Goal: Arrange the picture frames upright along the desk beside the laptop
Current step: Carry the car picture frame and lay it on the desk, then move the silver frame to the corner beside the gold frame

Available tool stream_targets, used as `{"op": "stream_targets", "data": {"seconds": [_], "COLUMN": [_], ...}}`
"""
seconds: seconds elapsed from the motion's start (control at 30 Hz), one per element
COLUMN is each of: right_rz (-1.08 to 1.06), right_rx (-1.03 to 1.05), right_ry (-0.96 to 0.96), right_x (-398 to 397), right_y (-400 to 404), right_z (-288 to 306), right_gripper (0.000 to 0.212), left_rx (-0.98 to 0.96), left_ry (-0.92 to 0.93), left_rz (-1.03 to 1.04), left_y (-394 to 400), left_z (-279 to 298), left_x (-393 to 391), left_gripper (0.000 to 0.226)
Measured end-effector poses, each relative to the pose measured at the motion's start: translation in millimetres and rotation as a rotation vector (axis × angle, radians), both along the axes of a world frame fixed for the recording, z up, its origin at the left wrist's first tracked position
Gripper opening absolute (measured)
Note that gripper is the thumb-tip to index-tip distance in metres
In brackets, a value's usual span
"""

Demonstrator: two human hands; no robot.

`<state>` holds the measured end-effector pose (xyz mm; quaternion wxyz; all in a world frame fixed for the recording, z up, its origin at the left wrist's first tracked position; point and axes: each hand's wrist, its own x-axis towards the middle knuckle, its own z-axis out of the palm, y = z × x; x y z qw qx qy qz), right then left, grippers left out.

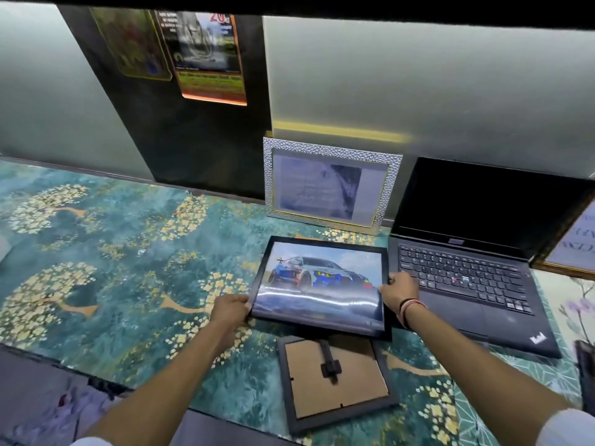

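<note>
Car-picture frame point(322, 284), thin black moulding, rectangular, glossy glazing with a white glare streak across the lower part; print shows a blue-and-white race car. It is tilted, face up toward the camera, held at mid-desk just left of the laptop point(476, 249). Left hand point(230, 312) closed around the frame's lower left edge, fingers curled under, thumb on top. Right hand point(399, 292) closed on the right edge, fingertips over the moulding; dark and red-white bands at that wrist. Silver frame point(330, 183), wide hammered-texture border with a thin gold inner line, stands upright behind it against the wall panel, its base on the desk, close beside the laptop's left side; the picture inside is pale and blurred. Backing-up frame point(335, 381), dark moulding, lies face down just below the held frame, showing brown board and a black easel stand down the middle; the held frame's bottom edge overlaps its top edge in view, contact cannot be told. Laptop matte black, lid open, screen dark, keyboard with a red pointing nub. Desk cover point(106, 259) teal, painterly, patterned with cream-gold blossom trees. Gold-edged frame point(570, 243), only partly in view, leans at far right beyond the laptop. Two posters point(206, 56) hang on the dark wall panel above.
</note>
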<state>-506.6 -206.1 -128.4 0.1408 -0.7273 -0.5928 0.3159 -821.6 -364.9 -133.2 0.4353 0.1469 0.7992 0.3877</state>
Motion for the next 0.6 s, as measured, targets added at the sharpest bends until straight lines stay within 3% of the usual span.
{"op": "stream_targets", "data": {"seconds": [0.1,0.23,0.43,0.53,0.6], "right_rz": [-0.016,-0.032,-0.079,-0.113,-0.118], "right_rx": [-0.019,-0.018,0.166,0.13,0.103], "right_ry": [-0.106,-0.201,0.115,0.255,0.316], "right_x": [-5.0,-27.5,-67.4,-71.7,-61.8], "right_y": [4.7,26.0,109.7,144.3,176.4], "right_z": [-0.3,21.9,74.1,84.4,65.0], "right_gripper": [0.033,0.018,0.022,0.022,0.035], "left_rx": [-0.027,0.036,0.237,0.308,0.301], "left_ry": [0.024,0.106,0.139,0.07,0.029], "left_rz": [-0.083,-0.048,-0.169,-0.231,-0.248], "left_y": [9.0,52.8,165.2,216.4,245.6], "left_z": [0.8,12.7,62.2,86.1,85.2], "left_x": [-7.3,-27.5,-34.4,-37.7,-47.3], "left_gripper": [0.026,0.023,0.055,0.072,0.084]}}
